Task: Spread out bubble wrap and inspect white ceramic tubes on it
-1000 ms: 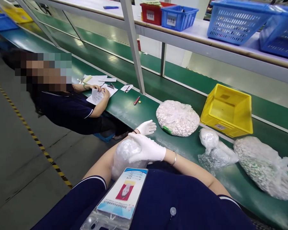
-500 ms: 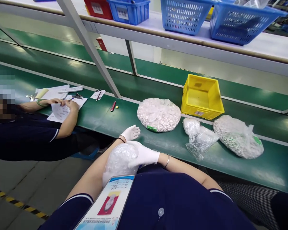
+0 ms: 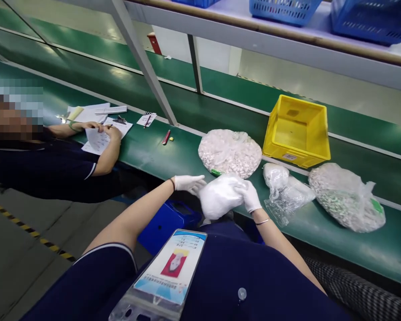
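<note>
A full white plastic bag [image 3: 219, 198] is in front of my body at the table's near edge. My right hand [image 3: 249, 196], in a white glove, grips the bag's right side with the fingers closed on it. On the other side, my left hand [image 3: 189, 183], also gloved, has its fingers stretched out close to the bag; whether they touch it I cannot tell. Just beyond lies a large clear bag of small whitish pieces [image 3: 230, 152] with a green label. Smaller clear bags [image 3: 280, 185] rest to the right of it.
A yellow bin [image 3: 296, 133] stands at the back of the green table. Another bag of pieces [image 3: 347, 196] lies far right. A red cutter [image 3: 166, 137] is left of centre. At left, a co-worker's hands [image 3: 107, 130] hold papers. A blue container [image 3: 167, 225] is below the table edge.
The white bag has moved from against my left forearm, rightward and forward to the table edge. My right hand has moved with it. The view has shifted too.
</note>
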`<action>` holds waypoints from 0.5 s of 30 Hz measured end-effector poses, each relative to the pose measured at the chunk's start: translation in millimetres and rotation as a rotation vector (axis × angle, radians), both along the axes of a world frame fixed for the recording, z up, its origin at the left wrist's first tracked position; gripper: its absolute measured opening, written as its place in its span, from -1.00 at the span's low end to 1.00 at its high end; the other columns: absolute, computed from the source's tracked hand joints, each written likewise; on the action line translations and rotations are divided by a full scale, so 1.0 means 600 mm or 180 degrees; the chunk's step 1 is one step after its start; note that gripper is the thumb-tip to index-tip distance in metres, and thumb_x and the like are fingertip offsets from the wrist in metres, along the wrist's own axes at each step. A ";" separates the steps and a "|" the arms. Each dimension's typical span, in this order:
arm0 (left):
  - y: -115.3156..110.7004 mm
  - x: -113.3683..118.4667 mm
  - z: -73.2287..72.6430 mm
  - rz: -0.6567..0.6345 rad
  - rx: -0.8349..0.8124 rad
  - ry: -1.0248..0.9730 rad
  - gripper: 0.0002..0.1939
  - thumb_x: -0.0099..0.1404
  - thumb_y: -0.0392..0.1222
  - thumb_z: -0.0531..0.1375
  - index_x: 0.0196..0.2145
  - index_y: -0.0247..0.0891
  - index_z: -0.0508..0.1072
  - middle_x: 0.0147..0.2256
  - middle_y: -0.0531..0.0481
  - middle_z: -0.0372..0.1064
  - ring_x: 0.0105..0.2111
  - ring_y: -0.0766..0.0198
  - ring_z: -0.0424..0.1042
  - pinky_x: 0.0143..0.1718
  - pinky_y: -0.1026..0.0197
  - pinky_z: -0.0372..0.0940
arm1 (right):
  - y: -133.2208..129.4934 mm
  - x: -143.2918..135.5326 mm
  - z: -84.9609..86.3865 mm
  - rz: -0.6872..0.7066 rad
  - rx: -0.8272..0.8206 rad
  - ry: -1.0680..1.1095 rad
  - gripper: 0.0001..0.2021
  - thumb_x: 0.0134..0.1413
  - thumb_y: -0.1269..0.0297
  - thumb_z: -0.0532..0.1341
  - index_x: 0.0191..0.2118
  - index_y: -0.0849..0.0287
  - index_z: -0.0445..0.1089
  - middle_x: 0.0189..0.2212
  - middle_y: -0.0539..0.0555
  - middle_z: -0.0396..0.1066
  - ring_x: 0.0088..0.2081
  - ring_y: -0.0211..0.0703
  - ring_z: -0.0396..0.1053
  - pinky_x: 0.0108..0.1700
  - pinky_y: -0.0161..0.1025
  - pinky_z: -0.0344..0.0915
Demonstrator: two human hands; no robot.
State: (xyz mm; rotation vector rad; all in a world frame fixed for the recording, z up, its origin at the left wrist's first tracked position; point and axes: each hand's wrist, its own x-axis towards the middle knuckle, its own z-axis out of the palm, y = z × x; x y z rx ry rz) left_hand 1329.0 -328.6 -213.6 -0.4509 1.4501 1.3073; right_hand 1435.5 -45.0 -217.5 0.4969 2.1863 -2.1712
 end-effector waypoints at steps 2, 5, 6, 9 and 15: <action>-0.008 0.042 -0.017 0.0235 -0.0193 0.0131 -0.50 0.32 0.19 0.15 -0.07 -0.31 0.51 0.05 -0.34 0.37 0.06 -0.11 0.36 0.18 -0.02 0.17 | 0.072 -0.013 0.001 -0.0531 0.0141 0.0037 -0.53 -0.26 0.10 0.34 -0.21 0.25 0.27 -0.28 0.15 0.45 -0.23 -0.06 0.42 -0.13 -0.08 0.40; -0.017 0.100 -0.052 0.0555 -0.0364 0.0206 -0.47 0.32 0.29 0.08 -0.02 -0.19 0.42 0.22 -0.25 0.19 0.22 -0.01 0.22 0.27 0.02 0.08 | 0.179 -0.023 0.031 -0.1433 0.0528 0.0292 -0.44 -0.35 0.06 0.37 -0.18 0.19 0.24 -0.23 0.06 0.37 -0.17 -0.10 0.36 0.01 -0.03 0.32; -0.018 0.117 -0.062 0.0627 -0.0385 0.0141 -0.45 0.32 0.31 0.05 0.00 -0.18 0.39 0.24 -0.25 0.16 0.24 0.01 0.20 0.28 0.01 0.08 | 0.211 -0.024 0.045 -0.1733 0.0675 0.0417 -0.42 -0.38 0.06 0.39 -0.17 0.17 0.22 -0.20 0.04 0.33 -0.14 -0.11 0.33 0.08 -0.03 0.28; -0.015 0.155 -0.077 0.0791 -0.0465 -0.0048 -0.44 0.33 0.29 0.01 0.03 -0.21 0.33 0.26 -0.29 0.12 0.25 0.02 0.19 0.29 0.00 0.09 | 0.284 -0.021 0.075 -0.2638 0.1363 0.0724 -0.47 -0.31 0.08 0.39 -0.22 0.13 0.16 -0.22 0.02 0.24 -0.09 -0.12 0.26 0.16 -0.06 0.18; -0.004 0.187 -0.066 0.1045 -0.0589 -0.0017 -0.49 0.39 0.15 -0.07 0.08 -0.26 0.27 0.28 -0.28 0.08 0.28 0.03 0.14 0.33 0.03 0.01 | 0.338 -0.037 0.012 -0.3294 0.2060 -0.0189 -0.63 -0.02 0.18 0.32 -0.49 0.07 0.04 -0.36 0.10 0.24 -0.09 0.01 0.28 0.10 0.00 0.19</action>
